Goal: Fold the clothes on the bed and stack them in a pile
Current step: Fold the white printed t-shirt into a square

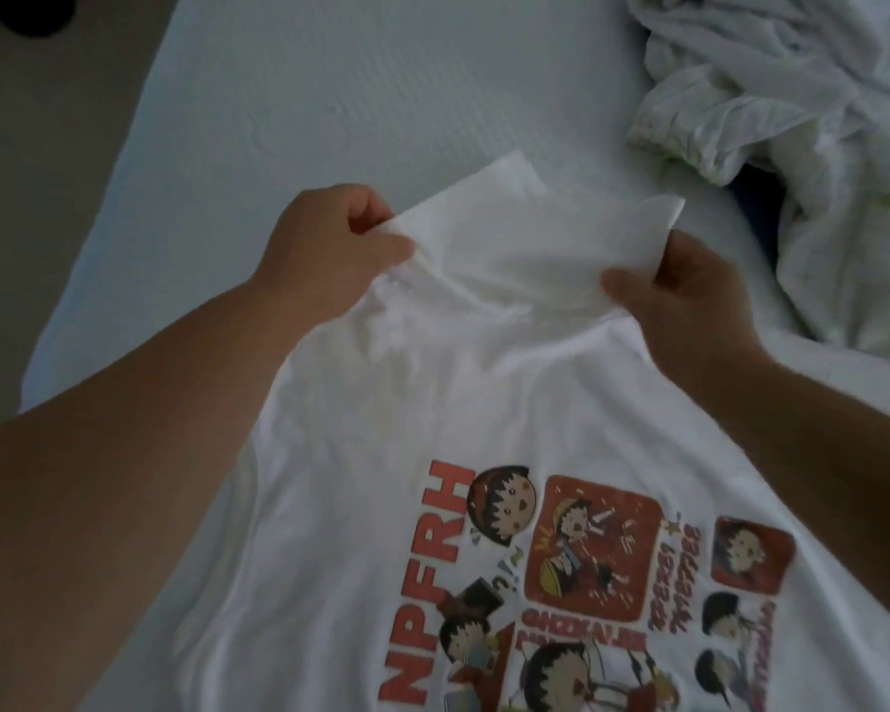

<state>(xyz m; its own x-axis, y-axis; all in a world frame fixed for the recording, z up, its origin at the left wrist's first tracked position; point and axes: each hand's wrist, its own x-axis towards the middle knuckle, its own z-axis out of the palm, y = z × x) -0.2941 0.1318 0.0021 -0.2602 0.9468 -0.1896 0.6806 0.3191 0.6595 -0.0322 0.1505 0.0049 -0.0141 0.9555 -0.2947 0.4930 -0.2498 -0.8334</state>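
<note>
A white T-shirt (484,403) with a red cartoon print and the letters NPFRH lies spread on the bed, print side up. Its far edge is lifted off the mattress. My left hand (330,244) pinches that lifted edge at its left corner, thumb on top. At the right corner my right hand (689,290) pinches the same edge. The cloth between my hands sags a little and the two corners stick up past my fingers.
The light mattress (330,95) stretches away ahead. A heap of crumpled white clothes (792,120) lies at the upper right. The bed's left edge runs diagonally, with floor (32,172) beyond it. A dark object sits at the top left corner.
</note>
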